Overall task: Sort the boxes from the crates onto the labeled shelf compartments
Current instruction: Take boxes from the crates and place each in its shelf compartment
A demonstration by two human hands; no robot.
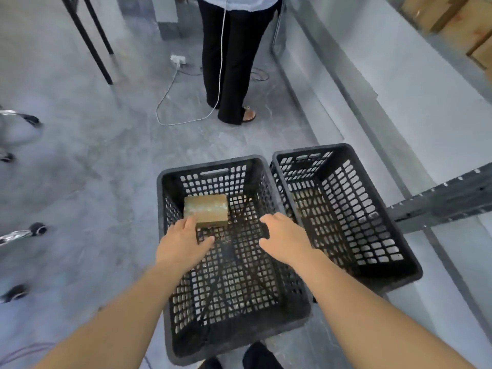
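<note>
On grey concrete floor [93, 161], crates [160, 198], box [209, 209], left hand [182, 245], right hand [283, 237], both loose, empty

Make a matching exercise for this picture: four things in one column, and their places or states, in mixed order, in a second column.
Things:
1. box
2. right crate
3. power strip
4. right hand

Places or states:
a. on the floor, far beyond the crates
b. black, with nothing inside
c. over the left crate, holding nothing
d. in the left crate, at its far left corner

Pairs: 1-d, 2-b, 3-a, 4-c.
</note>
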